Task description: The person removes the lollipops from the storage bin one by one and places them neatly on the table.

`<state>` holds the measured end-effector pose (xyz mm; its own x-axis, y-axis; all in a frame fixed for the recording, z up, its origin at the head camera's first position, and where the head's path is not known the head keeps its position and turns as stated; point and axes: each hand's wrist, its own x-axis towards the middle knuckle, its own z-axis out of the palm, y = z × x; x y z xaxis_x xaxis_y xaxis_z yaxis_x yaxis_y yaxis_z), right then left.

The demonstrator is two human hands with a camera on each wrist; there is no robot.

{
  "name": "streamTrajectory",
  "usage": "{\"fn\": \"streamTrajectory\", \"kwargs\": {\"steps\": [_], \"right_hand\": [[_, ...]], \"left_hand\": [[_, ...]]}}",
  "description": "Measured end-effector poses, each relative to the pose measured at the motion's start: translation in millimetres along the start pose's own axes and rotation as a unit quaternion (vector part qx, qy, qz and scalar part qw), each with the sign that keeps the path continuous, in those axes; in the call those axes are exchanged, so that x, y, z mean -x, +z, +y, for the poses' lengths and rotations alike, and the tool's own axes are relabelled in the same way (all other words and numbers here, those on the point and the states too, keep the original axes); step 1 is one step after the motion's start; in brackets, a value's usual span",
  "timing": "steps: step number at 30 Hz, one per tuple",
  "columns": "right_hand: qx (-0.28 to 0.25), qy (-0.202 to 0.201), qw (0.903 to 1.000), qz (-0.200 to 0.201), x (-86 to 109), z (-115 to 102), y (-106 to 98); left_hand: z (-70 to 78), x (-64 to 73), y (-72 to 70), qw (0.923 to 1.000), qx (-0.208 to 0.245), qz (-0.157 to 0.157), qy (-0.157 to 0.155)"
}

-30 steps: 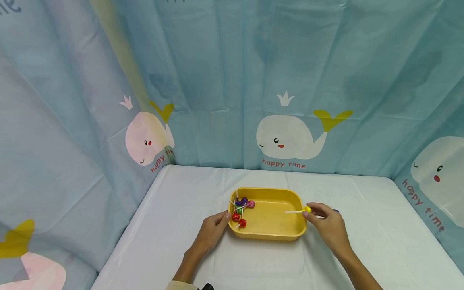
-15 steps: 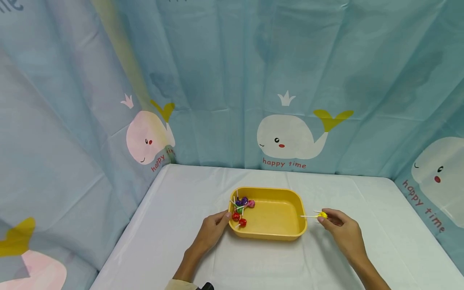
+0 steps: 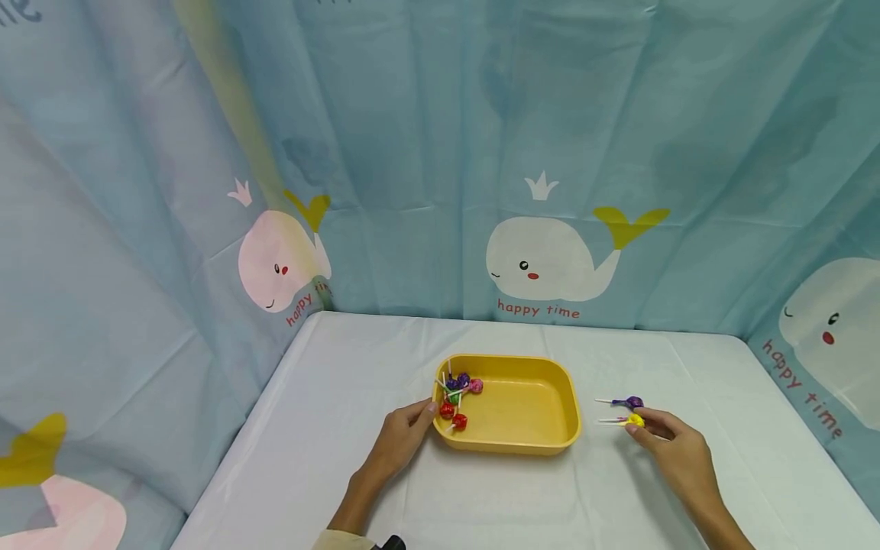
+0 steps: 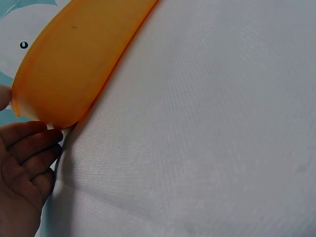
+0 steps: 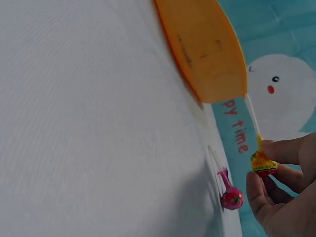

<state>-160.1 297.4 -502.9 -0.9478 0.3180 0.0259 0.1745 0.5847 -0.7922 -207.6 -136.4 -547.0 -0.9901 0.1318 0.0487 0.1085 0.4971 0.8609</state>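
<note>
A yellow lollipop (image 3: pixel 635 420) is pinched by its wrapped head between the thumb and fingers of my right hand (image 3: pixel 681 451), right of the yellow tray (image 3: pixel 529 441). In the right wrist view this lollipop (image 5: pixel 263 162) is held above the table, stick toward the tray. A pink lollipop (image 5: pixel 231 197) lies on the table below it; the head view mostly hides it. Just behind lies a purple lollipop (image 3: pixel 634 402). My left hand (image 3: pixel 401 435) grips the tray's left end, and the left wrist view shows its fingers (image 4: pixel 37 145) against the outer wall.
Inside the tray's left end lie several lollipops: red (image 3: pixel 460 422), green (image 3: pixel 454 397), purple (image 3: pixel 464 379) and pink (image 3: pixel 476 386). A white cloth (image 3: pixel 509 504) covers the table. Blue curtains with whale prints (image 3: pixel 543 260) hang around it.
My right hand has carried the yellow lollipop rightward, from over the tray's right rim to beside the purple lollipop, which has come into view. My left hand and the tray stay put.
</note>
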Motion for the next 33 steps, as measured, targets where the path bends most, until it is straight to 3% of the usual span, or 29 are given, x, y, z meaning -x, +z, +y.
{"fn": "streamTrajectory", "kwargs": {"steps": [16,33], "right_hand": [[0.036,0.060,0.9973,-0.024,-10.2,20.3,-10.7],[0.057,0.065,0.9959,-0.025,-22.4,32.8,-7.6]], "left_hand": [[1.6,1.3,-0.9,1.0000,0.005,0.002,-0.001],[0.5,0.0,-0.2,1.0000,0.004,-0.003,-0.001]]}}
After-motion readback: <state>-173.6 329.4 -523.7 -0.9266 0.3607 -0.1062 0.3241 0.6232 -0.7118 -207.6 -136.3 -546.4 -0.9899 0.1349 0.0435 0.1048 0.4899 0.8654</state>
